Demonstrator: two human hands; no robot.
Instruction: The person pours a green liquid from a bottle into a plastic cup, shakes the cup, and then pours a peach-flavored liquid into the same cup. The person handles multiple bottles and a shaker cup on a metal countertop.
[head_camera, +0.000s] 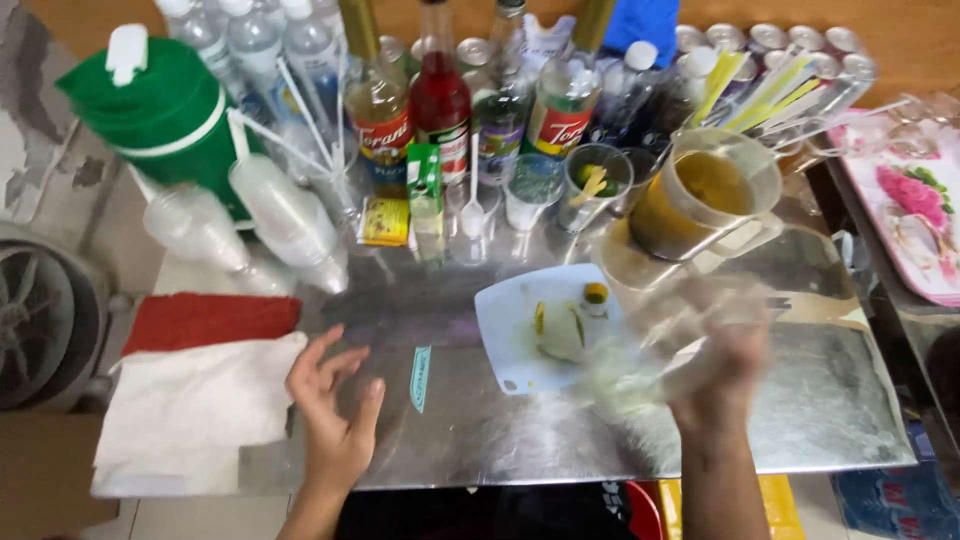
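Observation:
My left hand (335, 405) hovers open above the metal counter (480, 440), fingers spread, holding nothing, near a small teal packet (421, 378). My right hand (715, 365) is blurred by motion and grips a clear plastic cup (665, 330) tilted over the right edge of a white cutting board (520, 340). On the board lie lime pieces (562, 330) and a small bottle with a yellow-green cap (596, 297). What the cup contains is too blurred to tell.
A pitcher of amber liquid (700, 195) stands behind the board. Syrup bottles (440, 100), water bottles, cans, straws (760, 90), stacked clear cups (285, 215) and a green jug (160, 100) crowd the back. Red and white cloths (200, 380) lie left; a floral tray (905, 210) sits right.

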